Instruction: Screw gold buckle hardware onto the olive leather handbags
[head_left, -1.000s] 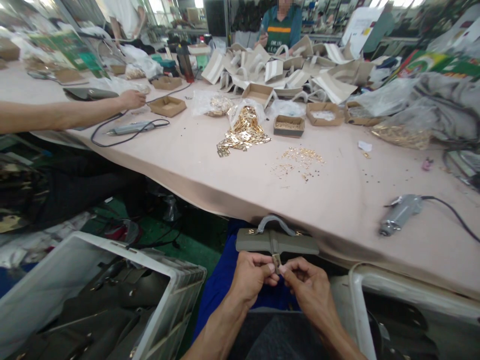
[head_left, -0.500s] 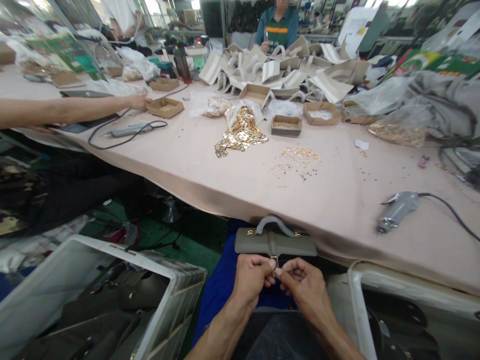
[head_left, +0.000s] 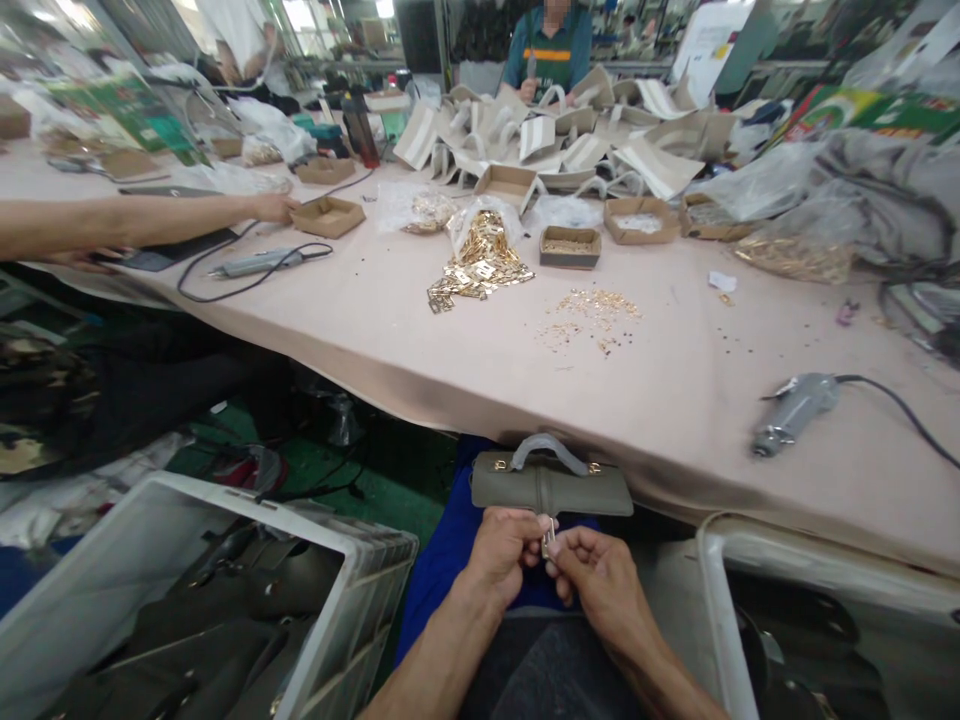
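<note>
A grey-green handbag flap piece (head_left: 577,492) lies over my lap against the table edge, its wrapped carry handle (head_left: 551,447) arched upward between two gold fittings. Just in front of it, a small gold rectangular metal buckle (head_left: 550,538) is pinched between both hands. My left hand (head_left: 499,550) grips it from the left with thumb and bent fingers. From the right, my right hand (head_left: 596,568) holds its lower part at the fingertips. The fingers partly cover the buckle. Whether it touches the bag's strap I cannot tell.
Gold metal plates (head_left: 484,268) spill from a bag on the table, near scattered small fittings (head_left: 600,305). A corded electric screwdriver (head_left: 795,412) lies right. Crates (head_left: 341,600) of dark bag pieces flank me. A co-worker's arm (head_left: 150,222) reaches in from the left.
The buckle has tilted between my fingers and now shows more of its narrow side. My right hand has shifted slightly lower. Across the table, a person's raised hand has moved a little.
</note>
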